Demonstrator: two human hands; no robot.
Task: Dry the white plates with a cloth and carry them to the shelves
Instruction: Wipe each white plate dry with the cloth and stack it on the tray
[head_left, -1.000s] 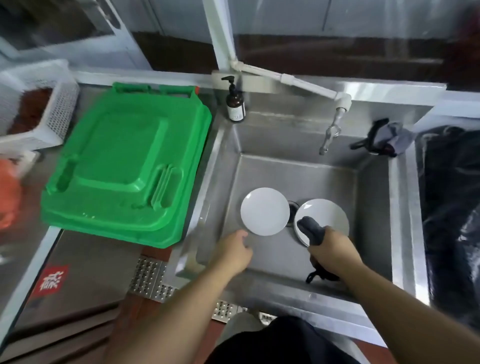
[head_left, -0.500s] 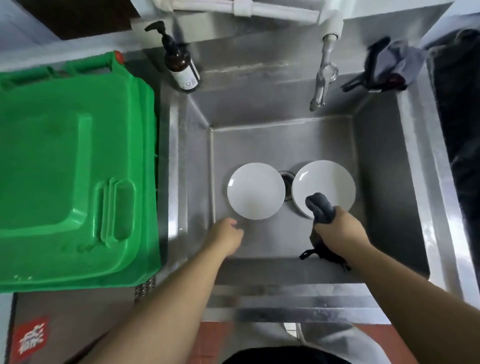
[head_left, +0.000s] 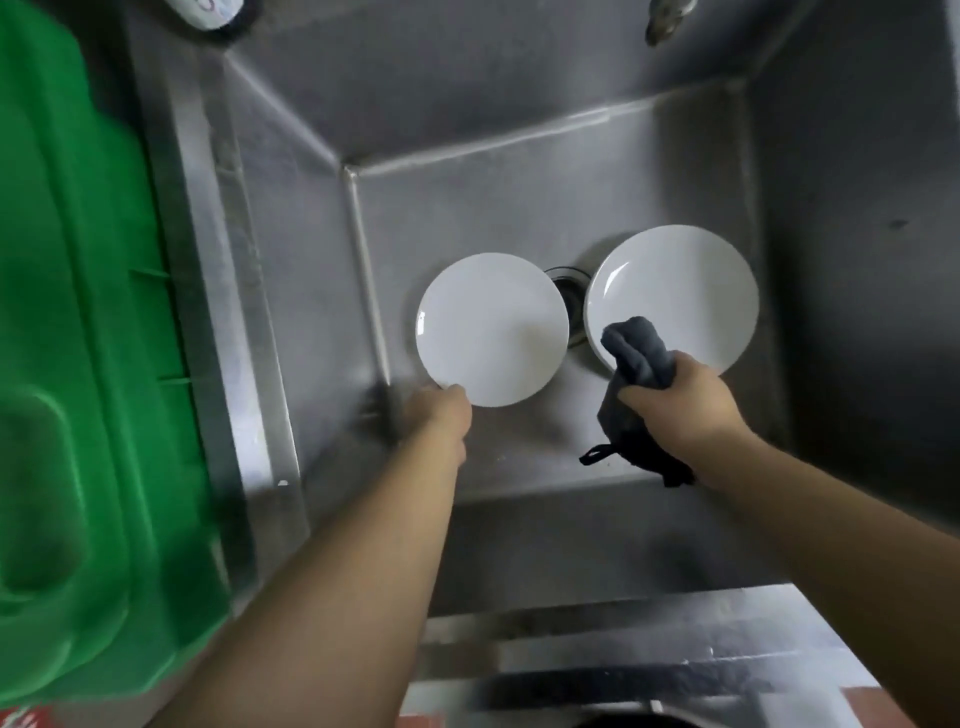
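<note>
Gripping is unclear on the left: left hand (head_left: 439, 415) touches the near rim of the left white plate (head_left: 491, 328) on the sink (head_left: 467, 208) floor. Right hand (head_left: 685, 402) clutches a dark cloth (head_left: 636, 353) over the right white plate (head_left: 675, 296).

Left plate (head_left: 491, 328): white, round, flat on the sink floor, left of the drain.
Right plate (head_left: 672, 297): white, round, right of the drain.
Cloth (head_left: 635, 364): dark grey, bunched, overlapping right plate's near rim.
</note>
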